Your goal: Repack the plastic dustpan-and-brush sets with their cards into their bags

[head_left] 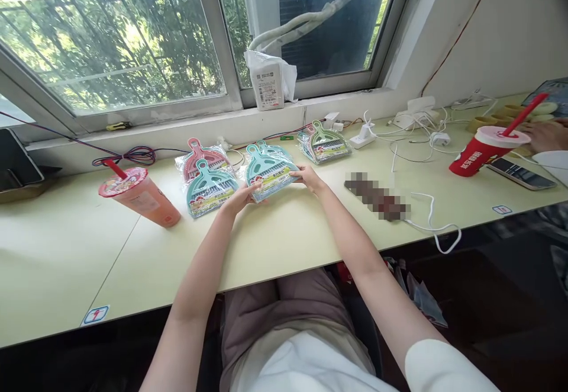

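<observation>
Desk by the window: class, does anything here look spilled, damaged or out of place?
Nothing is spilled or broken. One oddity: a white cable loops over the desk front edge. Both cups stand upright, and the left hand and right hand hold a teal packet.

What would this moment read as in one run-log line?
left hand: holds teal dustpan pack | right hand: holds same pack | teal pack, pink pack to its left | orange drink cup on desk

Cup (pixel 141 195) left of packets (pixel 208 186)
</observation>
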`<state>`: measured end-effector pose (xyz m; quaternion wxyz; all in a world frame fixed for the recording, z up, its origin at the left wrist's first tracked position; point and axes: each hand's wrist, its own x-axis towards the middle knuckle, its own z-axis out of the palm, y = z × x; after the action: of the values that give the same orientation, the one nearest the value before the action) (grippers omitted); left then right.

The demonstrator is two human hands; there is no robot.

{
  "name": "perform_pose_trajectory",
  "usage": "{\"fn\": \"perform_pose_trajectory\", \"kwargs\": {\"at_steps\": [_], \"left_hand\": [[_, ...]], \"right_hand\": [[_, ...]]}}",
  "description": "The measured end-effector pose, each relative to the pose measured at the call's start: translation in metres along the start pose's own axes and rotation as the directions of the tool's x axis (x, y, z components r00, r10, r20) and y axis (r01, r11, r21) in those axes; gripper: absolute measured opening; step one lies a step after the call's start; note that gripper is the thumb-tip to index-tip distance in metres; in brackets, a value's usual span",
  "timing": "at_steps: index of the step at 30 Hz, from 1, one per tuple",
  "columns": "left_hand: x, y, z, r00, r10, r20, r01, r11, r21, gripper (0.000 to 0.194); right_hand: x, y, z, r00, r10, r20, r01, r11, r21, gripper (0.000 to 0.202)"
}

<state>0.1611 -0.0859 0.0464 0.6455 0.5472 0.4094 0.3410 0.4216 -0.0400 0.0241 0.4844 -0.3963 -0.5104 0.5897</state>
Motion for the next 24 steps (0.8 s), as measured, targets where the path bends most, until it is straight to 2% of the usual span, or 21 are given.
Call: {"fn": "perform_pose_trajectory", "kwargs": {"at_steps": [4,6,8,9,13,16,20,24], "left_hand": [[-0.002,0.003,0.016,0.998,0.067,0.001,-0.067,0.997,-0.039,0.064],[-0.001,0.001,0.021,0.989,0.119,-0.093,-0.115,0.992,0.046,0.076],[0.003,-0.004,0.023,0.966,0.159,-0.203,-0.133,0.982,0.135,0.083],[0.005,-0.006,0.023,0.955,0.171,-0.241,-0.136,0.979,0.155,0.079],[0.014,-0.013,0.025,0.928,0.168,-0.331,-0.138,0.984,0.114,0.042],[0.018,-0.015,0.034,0.917,0.085,-0.389,-0.061,0.996,0.072,0.036],[0.017,-0.016,0.048,0.929,0.013,-0.369,0.023,0.996,0.092,0.044],[0.015,-0.018,0.053,0.942,0.025,-0.334,0.044,0.980,0.196,0.041]], "right_hand": [[0.002,0.000,-0.003,0.988,0.048,-0.148,-0.035,0.995,0.089,0.021],[0.002,0.000,-0.002,0.978,0.068,-0.198,-0.051,0.994,0.093,0.018],[0.002,0.000,-0.002,0.977,0.089,-0.193,-0.073,0.994,0.087,0.014],[0.002,0.000,-0.002,0.980,0.099,-0.174,-0.086,0.993,0.083,0.012],[-0.002,-0.004,-0.011,0.988,0.152,-0.017,-0.151,0.987,0.052,0.014],[-0.005,-0.008,-0.025,0.982,0.180,0.062,-0.180,0.984,-0.004,0.020],[-0.009,-0.005,-0.041,0.978,0.206,0.020,-0.203,0.973,-0.107,0.024],[-0.005,0.001,-0.042,0.982,0.143,-0.128,-0.160,0.978,-0.134,0.027]]}}
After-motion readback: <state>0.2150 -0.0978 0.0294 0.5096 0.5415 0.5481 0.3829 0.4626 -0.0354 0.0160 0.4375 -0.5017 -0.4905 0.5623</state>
